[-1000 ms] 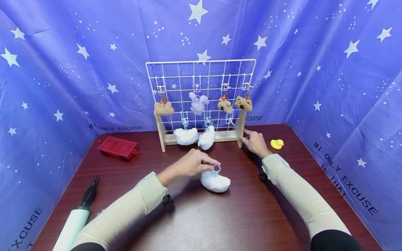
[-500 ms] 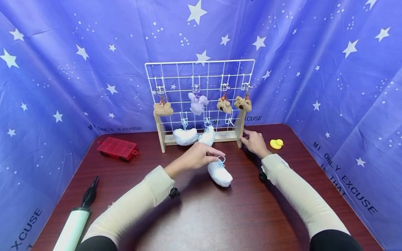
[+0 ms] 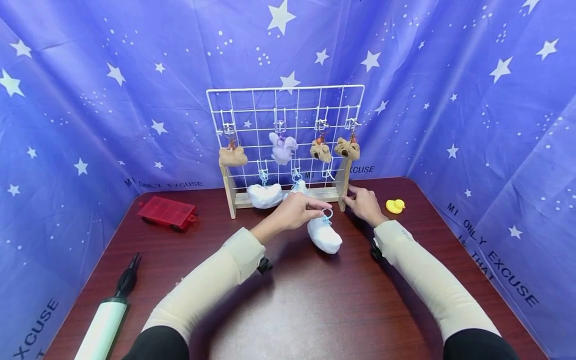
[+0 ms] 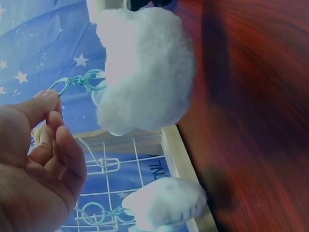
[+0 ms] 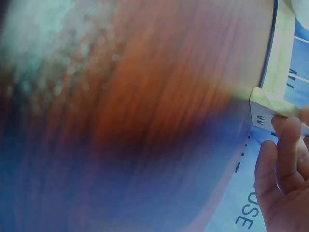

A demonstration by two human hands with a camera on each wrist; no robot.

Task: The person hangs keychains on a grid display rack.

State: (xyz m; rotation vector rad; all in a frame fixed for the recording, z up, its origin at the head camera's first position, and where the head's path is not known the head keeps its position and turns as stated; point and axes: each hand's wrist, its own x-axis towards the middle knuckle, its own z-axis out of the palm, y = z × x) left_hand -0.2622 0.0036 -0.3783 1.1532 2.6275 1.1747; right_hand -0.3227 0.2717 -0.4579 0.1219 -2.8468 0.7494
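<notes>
My left hand [image 3: 297, 212] pinches the light-blue ring of a white plush keychain [image 3: 325, 236] between thumb and forefinger. In the left wrist view that plush [image 4: 149, 72] dangles from its blue chain, in front of the rack. At the rack's right end, my right hand [image 3: 365, 204] grips the wooden leg [image 3: 343, 190] of the white wire grid rack [image 3: 288, 89]. Hanging on its hooks are tan plush keychains [image 3: 232, 156], a lilac one [image 3: 282, 149] and two white ones [image 3: 264, 196]; the left hand partly covers the second white one [image 4: 166, 200]. A lower-right hook [image 3: 328, 173] carries nothing.
A red plastic case [image 3: 167, 212] lies at the table's left. Nearer, a pale green hand pump [image 3: 105, 320] with a black nozzle lies by the left arm. A yellow rubber duck [image 3: 395, 206] sits right of the right hand. Starry blue curtain [image 3: 135, 100] surrounds the table.
My left hand has moved right and toward the rack, lifting the white plush keychain by its ring. My right hand stays on the rack's leg.
</notes>
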